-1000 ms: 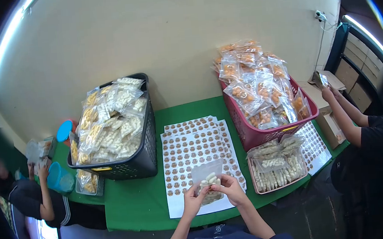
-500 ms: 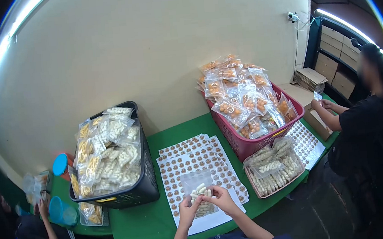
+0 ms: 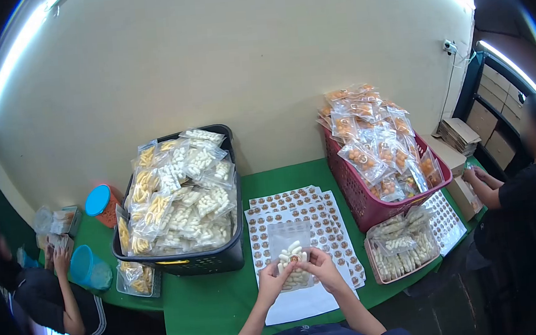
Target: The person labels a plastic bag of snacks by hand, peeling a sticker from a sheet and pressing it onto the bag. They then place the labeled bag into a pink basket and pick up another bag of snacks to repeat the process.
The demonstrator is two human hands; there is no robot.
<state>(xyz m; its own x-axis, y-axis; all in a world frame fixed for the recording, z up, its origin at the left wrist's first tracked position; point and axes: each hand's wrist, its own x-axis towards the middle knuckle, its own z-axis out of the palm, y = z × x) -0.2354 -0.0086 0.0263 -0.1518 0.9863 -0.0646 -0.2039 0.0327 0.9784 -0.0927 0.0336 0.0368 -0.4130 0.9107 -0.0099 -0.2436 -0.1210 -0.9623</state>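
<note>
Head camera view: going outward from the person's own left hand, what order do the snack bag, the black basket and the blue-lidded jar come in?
Measured from the left hand:
1. snack bag: pinched in that hand, just above it.
2. black basket: close by on the hand's left, on the green cloth.
3. blue-lidded jar: far left, beyond the basket.

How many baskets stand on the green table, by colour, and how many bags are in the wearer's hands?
Black basket: 1
Red basket: 1
Bag held by left hand and right hand: 1
Total: 3
</note>
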